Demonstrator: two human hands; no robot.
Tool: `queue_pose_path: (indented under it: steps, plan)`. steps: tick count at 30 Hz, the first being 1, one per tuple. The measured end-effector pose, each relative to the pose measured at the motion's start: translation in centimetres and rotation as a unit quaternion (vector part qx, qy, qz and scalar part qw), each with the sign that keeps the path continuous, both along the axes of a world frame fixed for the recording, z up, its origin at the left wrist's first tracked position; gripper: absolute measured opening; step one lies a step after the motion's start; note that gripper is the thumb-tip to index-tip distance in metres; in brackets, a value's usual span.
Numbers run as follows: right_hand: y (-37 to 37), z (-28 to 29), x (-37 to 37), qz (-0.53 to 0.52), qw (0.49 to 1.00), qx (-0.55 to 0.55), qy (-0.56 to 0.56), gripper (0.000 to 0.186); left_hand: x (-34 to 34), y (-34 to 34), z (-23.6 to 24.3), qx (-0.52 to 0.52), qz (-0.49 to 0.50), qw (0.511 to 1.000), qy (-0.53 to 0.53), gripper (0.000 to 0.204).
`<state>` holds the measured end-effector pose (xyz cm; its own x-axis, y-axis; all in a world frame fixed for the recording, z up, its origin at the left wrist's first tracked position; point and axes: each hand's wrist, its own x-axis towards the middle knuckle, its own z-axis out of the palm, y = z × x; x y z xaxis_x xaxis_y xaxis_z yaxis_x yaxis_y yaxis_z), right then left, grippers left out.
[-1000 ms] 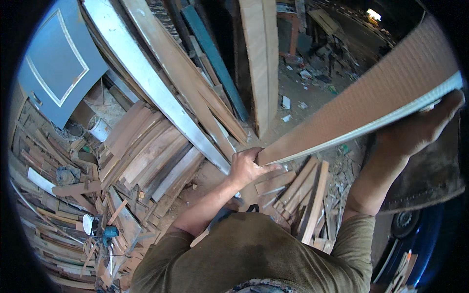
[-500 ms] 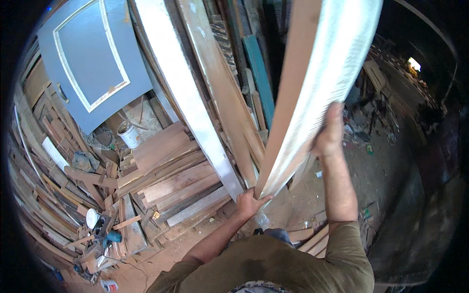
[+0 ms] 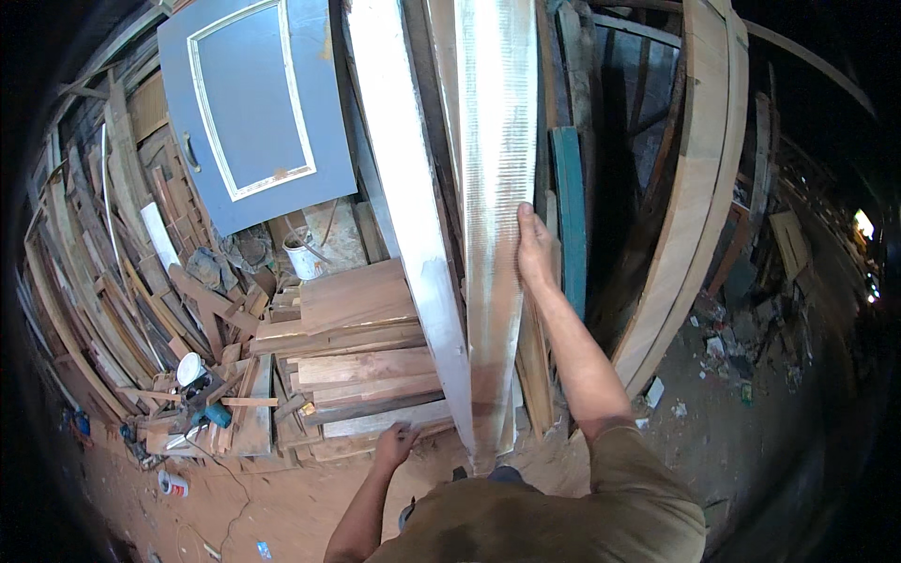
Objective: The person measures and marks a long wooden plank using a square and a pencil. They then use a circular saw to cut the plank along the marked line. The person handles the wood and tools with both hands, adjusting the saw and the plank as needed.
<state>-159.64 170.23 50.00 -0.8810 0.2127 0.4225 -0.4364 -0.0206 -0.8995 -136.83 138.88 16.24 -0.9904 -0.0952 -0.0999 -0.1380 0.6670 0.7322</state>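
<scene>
No legible text in view. Lit panel (image 3: 863, 223) at far right: glare, can't make out any lettering. White-and-red tub (image 3: 173, 483) on the ground, lower left: possible print, too small to read. Blue-and-white scrap (image 3: 264, 550) near the bottom edge: possible print too, likewise too small to read.

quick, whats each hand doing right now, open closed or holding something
Left hand: nothing seen in it; open or closed can't be told.
Right hand: holding the ridged plank by its right edge.
</scene>
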Motion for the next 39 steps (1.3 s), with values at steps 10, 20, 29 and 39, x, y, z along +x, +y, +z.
queue_pose_path:
  steps: [10, 20, 29, 39]
  plan:
    - [-4.2, -3.4, -11.5, -0.022, 1.0, -0.006, -0.002, 0.056, 26.2, -4.3, -14.6, 0.091, 0.29, 0.91, -0.282, 0.047]
    - [-9.3, -5.6, -16.1, 0.047, 0.997, 0.049, -0.038, 0.052, 33.9, 0.6, -17.1, 0.298, 0.487, 0.767, -0.294, 0.051]
    - [-9.5, -9.2, -16.6, 0.033, 0.98, 0.198, 0.006, 0.102, 32.9, 1.7, -17.3, 0.337, 0.502, 0.751, -0.266, 0.058]
    - [-8.8, -10.5, -19.9, 0.168, 0.971, 0.109, -0.129, 0.1, 36.0, 2.2, -18.4, 0.359, 0.504, 0.739, -0.266, 0.058]
